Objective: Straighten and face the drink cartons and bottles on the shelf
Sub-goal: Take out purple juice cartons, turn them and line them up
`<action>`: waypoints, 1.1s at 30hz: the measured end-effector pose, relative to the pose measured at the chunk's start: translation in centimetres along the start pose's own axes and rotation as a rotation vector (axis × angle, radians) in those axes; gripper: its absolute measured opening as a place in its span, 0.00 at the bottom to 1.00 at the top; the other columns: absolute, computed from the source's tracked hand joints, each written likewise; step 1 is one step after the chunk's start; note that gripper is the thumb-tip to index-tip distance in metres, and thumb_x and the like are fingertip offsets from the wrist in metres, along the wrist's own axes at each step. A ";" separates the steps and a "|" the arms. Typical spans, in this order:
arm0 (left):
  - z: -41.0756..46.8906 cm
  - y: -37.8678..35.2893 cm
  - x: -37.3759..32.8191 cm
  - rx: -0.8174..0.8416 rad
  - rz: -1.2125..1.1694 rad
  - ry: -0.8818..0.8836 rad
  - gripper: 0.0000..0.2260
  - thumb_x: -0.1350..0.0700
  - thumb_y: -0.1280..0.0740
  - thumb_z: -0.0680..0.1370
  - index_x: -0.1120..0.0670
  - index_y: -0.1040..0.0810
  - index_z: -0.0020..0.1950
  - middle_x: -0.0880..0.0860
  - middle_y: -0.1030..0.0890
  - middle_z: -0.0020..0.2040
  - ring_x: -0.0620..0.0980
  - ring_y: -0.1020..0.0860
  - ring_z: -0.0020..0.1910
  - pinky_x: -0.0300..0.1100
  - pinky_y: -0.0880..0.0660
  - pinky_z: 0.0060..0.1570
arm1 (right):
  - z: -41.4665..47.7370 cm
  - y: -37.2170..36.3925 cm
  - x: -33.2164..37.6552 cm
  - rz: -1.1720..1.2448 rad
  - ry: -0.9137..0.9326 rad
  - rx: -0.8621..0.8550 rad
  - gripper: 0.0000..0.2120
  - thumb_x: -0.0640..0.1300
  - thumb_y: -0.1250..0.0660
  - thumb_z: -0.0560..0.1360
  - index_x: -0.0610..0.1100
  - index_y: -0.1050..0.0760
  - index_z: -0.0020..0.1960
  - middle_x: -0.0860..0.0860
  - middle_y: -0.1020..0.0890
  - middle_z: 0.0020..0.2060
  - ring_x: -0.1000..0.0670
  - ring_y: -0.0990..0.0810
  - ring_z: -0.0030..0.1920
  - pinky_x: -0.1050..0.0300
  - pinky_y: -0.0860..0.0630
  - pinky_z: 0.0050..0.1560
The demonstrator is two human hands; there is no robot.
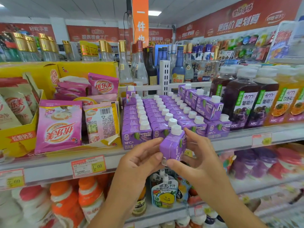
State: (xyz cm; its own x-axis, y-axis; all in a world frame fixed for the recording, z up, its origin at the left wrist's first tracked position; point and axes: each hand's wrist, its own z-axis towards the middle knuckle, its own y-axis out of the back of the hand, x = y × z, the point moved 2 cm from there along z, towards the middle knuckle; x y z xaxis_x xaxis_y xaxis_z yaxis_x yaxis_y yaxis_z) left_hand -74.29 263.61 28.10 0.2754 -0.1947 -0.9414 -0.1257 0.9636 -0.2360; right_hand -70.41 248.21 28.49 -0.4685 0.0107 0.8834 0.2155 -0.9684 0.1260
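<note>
Shelf (49, 170): middle tier of a shop rack, pale front rail, stock packed along its whole visible length. Yellow display boxes (82, 68) fill the left part and hold pink sachets (59, 127), several leaning or upside down. Block of purple cartons (158, 111) sits at centre, just beside the boxes, in four or so rows running front to back, white caps up, front faces toward the aisle. A few loose purple cartons (209, 106) lie on top of the block at its right rear, tilted and turned off square. Grape juice bottles (241, 102) stand upright right of the block, labels forward; orange juice bottles (284, 99) stand further right. Glass liquor bottles (139, 68) stand behind a white divider at the back. Lower tier: orange-and-white bottles (65, 203) and a spouted pouch (164, 191). Left hand (139, 158): in front of the rail, thumb and fingers curled, pinching the left lower edge of the held carton (174, 145). Right hand (197, 155): thumb under the bottom corner, fingers wrapped behind the right side, gripping the same carton. Held carton: off the shelf, in the air just in front of the front row, near upright, rotated so a vertical corner points at the camera. Price tag (88, 166) is clipped to the rail, left of the hands. White cap (176, 130) tops the held carton.
</note>
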 end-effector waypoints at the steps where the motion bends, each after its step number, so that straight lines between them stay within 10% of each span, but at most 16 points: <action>1: 0.0 0.0 -0.1 0.011 0.001 0.009 0.17 0.58 0.32 0.70 0.52 0.19 0.59 0.53 0.15 0.53 0.52 0.16 0.52 0.41 0.19 0.46 | -0.1 0.2 0.0 0.066 -0.017 0.024 0.38 0.55 0.20 0.60 0.56 0.29 0.67 0.56 0.24 0.59 0.56 0.24 0.62 0.59 0.22 0.56; 8: 0.0 -0.6 -0.5 0.147 0.134 0.051 0.18 0.47 0.29 0.74 0.49 0.22 0.62 0.45 0.16 0.57 0.42 0.19 0.57 0.33 0.24 0.53 | -1.5 -0.1 0.2 0.479 -0.194 0.201 0.24 0.55 0.23 0.63 0.52 0.19 0.58 0.49 0.17 0.56 0.49 0.18 0.57 0.55 0.21 0.55; 14: 0.0 -0.1 0.1 0.007 0.060 0.027 0.26 0.52 0.26 0.63 0.52 0.22 0.61 0.50 0.15 0.53 0.48 0.17 0.54 0.38 0.21 0.50 | -1.7 0.5 1.0 0.164 -0.125 0.057 0.12 0.49 0.31 0.75 0.53 0.20 0.58 0.50 0.18 0.55 0.54 0.18 0.54 0.64 0.22 0.49; 21: 0.1 0.2 -0.5 0.086 -0.039 0.079 0.19 0.57 0.29 0.66 0.52 0.21 0.57 0.51 0.14 0.52 0.47 0.16 0.51 0.36 0.20 0.44 | -1.1 1.3 0.9 0.174 -0.113 -0.037 0.18 0.44 0.33 0.69 0.47 0.22 0.59 0.54 0.14 0.47 0.56 0.16 0.48 0.70 0.23 0.43; 27: 0.3 -0.2 0.3 0.009 0.013 0.015 0.22 0.53 0.26 0.64 0.52 0.20 0.57 0.51 0.14 0.52 0.49 0.17 0.53 0.38 0.20 0.48 | -1.5 1.0 0.4 -0.181 -0.016 -0.211 0.20 0.50 0.30 0.70 0.64 0.27 0.59 0.62 0.18 0.49 0.56 0.17 0.41 0.59 0.18 0.40; 33: 0.0 -0.9 0.5 0.024 0.010 -0.009 0.15 0.48 0.32 0.69 0.51 0.16 0.53 0.54 0.14 0.49 0.52 0.16 0.50 0.41 0.19 0.47 | -1.9 -0.4 -0.8 -0.166 0.026 -0.122 0.39 0.57 0.23 0.59 0.66 0.36 0.66 0.66 0.33 0.56 0.58 0.23 0.55 0.71 0.24 0.49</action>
State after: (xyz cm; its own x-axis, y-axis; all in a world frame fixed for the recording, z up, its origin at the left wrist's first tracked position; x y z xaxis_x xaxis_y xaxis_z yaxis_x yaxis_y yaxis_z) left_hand -74.00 262.64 27.84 0.2830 -0.1832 -0.9415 -0.1059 0.9696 -0.2205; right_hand -71.73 248.16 26.85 -0.5115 0.1680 0.8427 0.0290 -0.9768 0.2124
